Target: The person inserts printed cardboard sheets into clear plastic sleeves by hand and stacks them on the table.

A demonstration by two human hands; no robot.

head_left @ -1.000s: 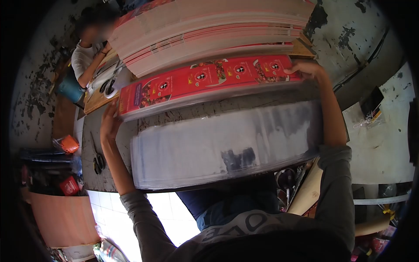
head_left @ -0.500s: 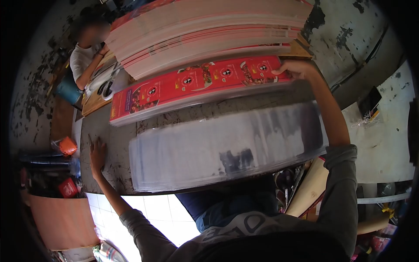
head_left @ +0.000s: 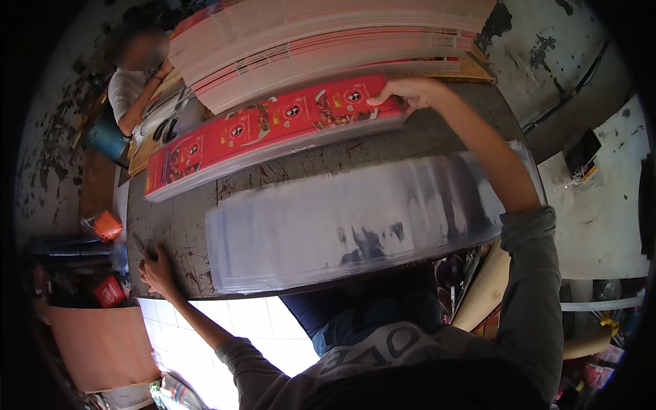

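A long stack of red printed strips (head_left: 263, 130), with food pictures and round logos, lies slanted across the table. My right hand (head_left: 410, 94) grips its right end, thumb on the top face and fingers at the end edge. My left hand (head_left: 158, 272) rests at the table's left edge, its fingers bent and apart, with nothing visible in it. A thin small object (head_left: 138, 242) lies just beyond those fingers; its kind is unclear. Nearer my body, a pile of clear plastic sleeves (head_left: 301, 229) lies under my right forearm, shiny with reflections.
Tall stacks of printed sheets (head_left: 328, 48) stand behind the red strips. Another person (head_left: 130, 96) sits at the far left, close to black-handled scissors (head_left: 165, 130). The scratched dark table (head_left: 184, 229) ends near my waist. A cardboard roll (head_left: 485, 290) leans below its right side.
The red stack has slid left along the table with my right hand on its end. My left hand has moved slightly down toward the table's near corner, and its fingers have bent.
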